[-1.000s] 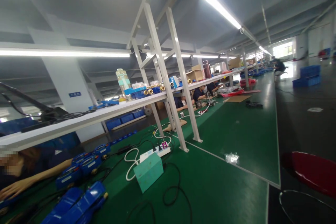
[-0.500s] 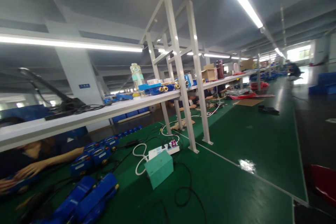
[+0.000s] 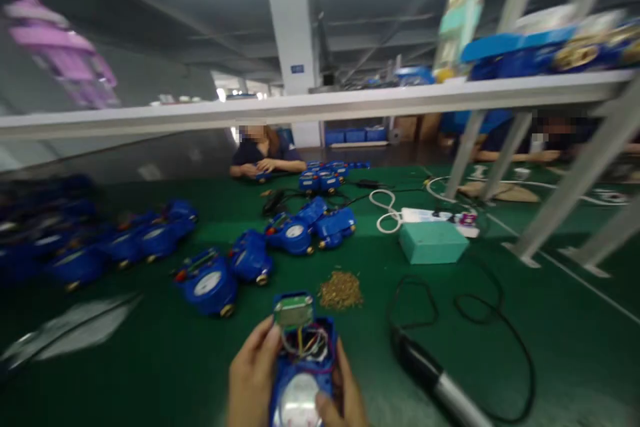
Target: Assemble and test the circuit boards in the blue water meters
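Low in the middle of the head view, a blue water meter (image 3: 305, 373) is held between both hands. Its electronics box is uncovered, showing coloured wires and a small green circuit board with a display (image 3: 294, 312) tipped up at the far end. My left hand (image 3: 254, 370) grips the left side, thumb beside the board. My right hand (image 3: 345, 390) wraps the right side, thumb near the round dial. Just beyond lies a pile of small brass-coloured screws (image 3: 341, 290). Other blue meters (image 3: 209, 283) stand ahead and to the left.
A corded electric screwdriver (image 3: 440, 377) lies at right, its cable looping on the green table (image 3: 370, 347). Behind it sit a teal box (image 3: 433, 242) and a power strip (image 3: 425, 215). A white shelf (image 3: 300, 105) spans above. A co-worker (image 3: 265, 153) sits opposite, handling a meter.
The view has swung left and down from the right-hand side of the workshop. Both my hands and the uncovered meter, out of view before, now show.
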### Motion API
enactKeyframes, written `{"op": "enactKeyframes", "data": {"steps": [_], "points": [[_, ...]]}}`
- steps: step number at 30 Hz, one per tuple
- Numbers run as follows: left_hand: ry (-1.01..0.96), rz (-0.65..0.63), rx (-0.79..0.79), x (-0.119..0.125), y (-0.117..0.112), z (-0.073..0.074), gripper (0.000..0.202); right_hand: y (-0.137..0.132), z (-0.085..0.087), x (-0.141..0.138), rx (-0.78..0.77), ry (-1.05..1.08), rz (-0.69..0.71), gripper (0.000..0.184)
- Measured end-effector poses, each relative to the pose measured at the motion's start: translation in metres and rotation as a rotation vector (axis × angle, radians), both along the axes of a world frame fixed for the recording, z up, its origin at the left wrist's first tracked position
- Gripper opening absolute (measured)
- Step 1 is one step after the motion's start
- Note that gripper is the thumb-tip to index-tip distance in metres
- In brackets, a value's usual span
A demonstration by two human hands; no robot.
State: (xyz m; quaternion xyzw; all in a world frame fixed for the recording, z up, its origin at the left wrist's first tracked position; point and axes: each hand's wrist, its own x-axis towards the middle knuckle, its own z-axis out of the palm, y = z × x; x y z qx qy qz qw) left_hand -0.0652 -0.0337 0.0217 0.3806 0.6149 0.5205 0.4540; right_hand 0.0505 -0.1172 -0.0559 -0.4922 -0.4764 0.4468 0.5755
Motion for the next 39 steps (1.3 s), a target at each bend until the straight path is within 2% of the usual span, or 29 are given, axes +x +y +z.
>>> {"op": "enactKeyframes", "data": {"steps": [1,3,4,6,8,10,11,14,17,19,22,26,31,35,39], "points": [[-0.114,-0.097,0.022,-0.005,-0.001,-0.004,0.064,-0.004,-0.007,-0.005,-0.039,0.053,0.017,0.092],[-0.284,-0.228,0.075,-0.011,-0.003,-0.007,0.06,-0.013,-0.019,-0.006,-0.127,0.172,-0.033,0.092],[-0.334,-0.268,0.092,-0.013,-0.004,-0.006,0.053,-0.017,-0.022,-0.002,-0.16,0.18,-0.07,0.088],[-0.393,-0.336,0.075,-0.015,-0.005,0.0,0.044,-0.021,-0.02,0.014,-0.18,0.065,-0.151,0.072],[-0.445,-0.375,0.022,-0.017,-0.005,0.006,0.04,-0.019,-0.005,0.038,-0.152,-0.105,-0.26,0.064],[-0.496,-0.395,-0.028,-0.02,-0.004,0.011,0.04,-0.01,0.02,0.06,-0.07,-0.272,-0.395,0.054],[-0.518,-0.407,-0.045,-0.021,-0.003,0.012,0.04,-0.004,0.035,0.067,-0.03,-0.364,-0.395,0.05],[-0.564,-0.453,-0.076,-0.025,0.002,0.015,0.041,0.019,0.072,0.073,0.145,-0.647,-0.212,0.053],[-0.584,-0.515,-0.081,-0.025,0.006,0.016,0.039,0.039,0.087,0.06,0.175,-0.753,-0.063,0.069],[-0.589,-0.537,-0.084,-0.025,0.008,0.015,0.037,0.046,0.085,0.049,0.183,-0.758,-0.036,0.071],[-0.588,-0.526,-0.097,-0.024,0.01,0.013,0.038,0.048,0.078,0.039,0.198,-0.758,-0.03,0.063],[-0.593,-0.534,-0.1,-0.025,0.014,0.009,0.039,0.047,0.074,0.04,0.209,-0.762,0.004,0.059],[-0.55,-0.626,-0.046,-0.03,0.019,0.006,0.041,0.051,0.072,0.042,0.235,-0.717,-0.023,0.051],[-0.302,-0.606,0.06,-0.039,0.023,0.005,0.039,0.053,0.07,0.044,0.243,-0.707,-0.03,0.051],[0.036,-0.502,0.14,-0.042,0.021,0.01,0.017,0.054,0.069,0.045,0.25,-0.721,-0.049,0.049]]}}
